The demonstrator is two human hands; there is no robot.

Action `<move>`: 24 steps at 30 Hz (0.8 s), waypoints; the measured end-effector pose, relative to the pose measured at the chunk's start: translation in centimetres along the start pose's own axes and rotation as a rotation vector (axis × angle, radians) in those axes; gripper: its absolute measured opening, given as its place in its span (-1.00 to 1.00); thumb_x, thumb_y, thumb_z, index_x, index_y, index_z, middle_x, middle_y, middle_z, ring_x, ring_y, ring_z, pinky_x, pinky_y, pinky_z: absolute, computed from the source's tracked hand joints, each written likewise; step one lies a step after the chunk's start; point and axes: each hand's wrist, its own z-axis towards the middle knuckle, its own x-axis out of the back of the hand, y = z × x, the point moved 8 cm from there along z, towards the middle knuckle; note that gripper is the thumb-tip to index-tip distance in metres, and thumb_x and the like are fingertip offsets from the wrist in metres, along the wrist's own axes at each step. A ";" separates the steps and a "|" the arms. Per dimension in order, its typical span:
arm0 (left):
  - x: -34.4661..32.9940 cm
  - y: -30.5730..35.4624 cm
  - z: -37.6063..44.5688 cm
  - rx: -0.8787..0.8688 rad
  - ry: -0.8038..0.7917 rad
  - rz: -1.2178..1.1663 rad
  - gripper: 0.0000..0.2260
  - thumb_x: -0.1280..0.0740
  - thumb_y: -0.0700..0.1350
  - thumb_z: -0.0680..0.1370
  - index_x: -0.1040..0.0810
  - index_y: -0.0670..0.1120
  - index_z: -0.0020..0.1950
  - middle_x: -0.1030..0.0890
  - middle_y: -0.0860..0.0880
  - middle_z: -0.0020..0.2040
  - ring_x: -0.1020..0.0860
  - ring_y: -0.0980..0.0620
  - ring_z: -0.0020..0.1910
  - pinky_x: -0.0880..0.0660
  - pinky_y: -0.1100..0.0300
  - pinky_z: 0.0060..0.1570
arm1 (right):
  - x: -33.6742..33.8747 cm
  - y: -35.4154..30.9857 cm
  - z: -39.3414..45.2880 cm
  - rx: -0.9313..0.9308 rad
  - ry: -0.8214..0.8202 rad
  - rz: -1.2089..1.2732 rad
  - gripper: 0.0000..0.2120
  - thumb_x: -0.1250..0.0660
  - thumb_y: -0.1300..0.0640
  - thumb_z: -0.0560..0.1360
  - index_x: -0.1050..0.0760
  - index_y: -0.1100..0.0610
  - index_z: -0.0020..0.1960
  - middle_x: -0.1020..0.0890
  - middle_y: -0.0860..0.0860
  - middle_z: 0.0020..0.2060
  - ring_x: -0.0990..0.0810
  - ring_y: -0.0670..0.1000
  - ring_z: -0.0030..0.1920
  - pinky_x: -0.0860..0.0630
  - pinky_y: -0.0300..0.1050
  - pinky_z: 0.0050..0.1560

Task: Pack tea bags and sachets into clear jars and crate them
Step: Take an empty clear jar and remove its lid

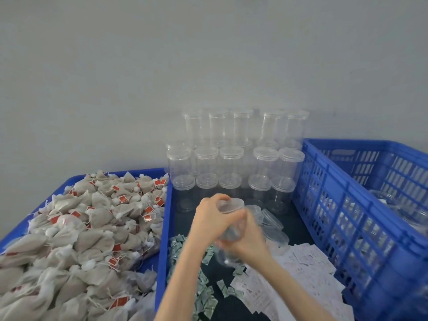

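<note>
I hold one clear jar upright over the dark table, motion-blurred. My left hand grips its clear lid at the top. My right hand wraps the jar's body from the right. Beige tea bags with red tags fill a blue tray on the left. Small green-white sachets lie scattered under my left forearm. White sachets spread to the right of them.
Empty lidded clear jars are stacked in three tiers against the grey wall. Loose clear lids lie right of my hands. A blue slatted crate stands on the right with clear jars inside.
</note>
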 end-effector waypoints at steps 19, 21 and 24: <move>1.5 -2.2 -3.4 -0.059 -0.169 -0.038 -0.08 -0.53 0.08 0.38 0.03 0.23 0.53 -0.03 0.00 0.50 -0.12 0.01 0.45 -0.20 0.15 0.31 | 0.4 2.8 -3.4 0.098 0.067 0.067 -0.10 -0.61 -0.08 0.09 -0.31 -0.15 0.36 -0.56 -0.21 0.18 -0.55 -0.20 0.22 -0.56 -0.15 0.21; 1.4 -2.0 -3.7 -0.120 -0.223 -0.001 -0.01 -0.54 0.11 0.35 0.10 0.29 0.53 0.13 0.14 0.54 0.02 0.11 0.49 -0.14 0.09 0.39 | -0.3 2.9 -4.2 0.115 -0.013 0.102 -0.17 -0.60 0.00 0.13 -0.33 -0.25 0.32 -0.59 -0.24 0.15 -0.60 -0.14 0.19 -0.63 -0.08 0.12; -0.1 -1.0 -4.2 -0.210 -0.266 0.082 -0.24 -0.46 0.12 0.43 -0.13 0.21 0.52 -0.15 0.10 0.53 -0.18 0.09 0.48 -0.25 0.10 0.39 | -0.9 2.4 -4.9 0.153 -0.001 0.063 -0.22 -0.59 0.11 0.18 -0.33 -0.45 0.20 -0.59 -0.29 0.10 -0.65 -0.12 0.08 -0.65 -0.15 -0.08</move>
